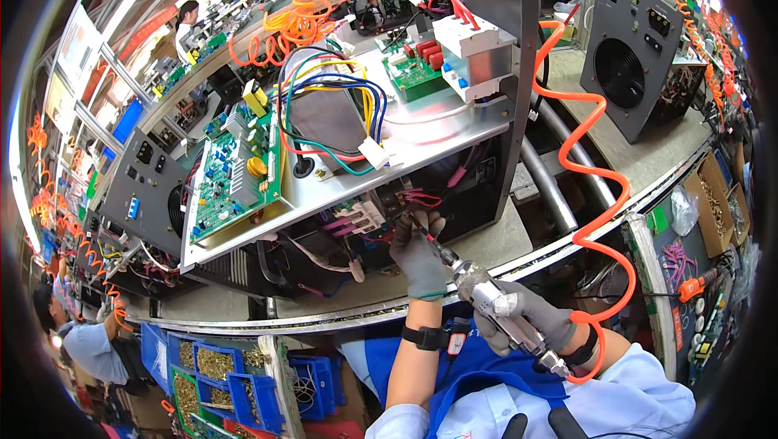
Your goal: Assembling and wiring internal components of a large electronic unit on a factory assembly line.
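Note:
My right hand (pixel 539 316), in a grey glove, is wrapped round a metal air screwdriver (pixel 485 291) that tilts up to the left. An orange coiled air hose (pixel 622 265) joins its rear end. My left hand (pixel 419 259), also gloved, reaches under the metal shelf of an open chassis (pixel 513 119), fingers closed around the tip of the screwdriver's bit. What those fingers pinch is hidden. Red and pink wires (pixel 425 198) and a pale terminal block (pixel 356 216) lie close by. Above them, the shelf carries a green circuit board (pixel 235 168) and a bundle of coloured wires (pixel 369 87).
Dark chassis panels with fans stand at right (pixel 632 54) and at left (pixel 142 184). Metal rollers (pixel 553 196) run beside the workpiece. Blue bins (pixel 255 398) of screws sit below left. A cardboard box (pixel 711 208) is at right. A person (pixel 93 346) works at far left.

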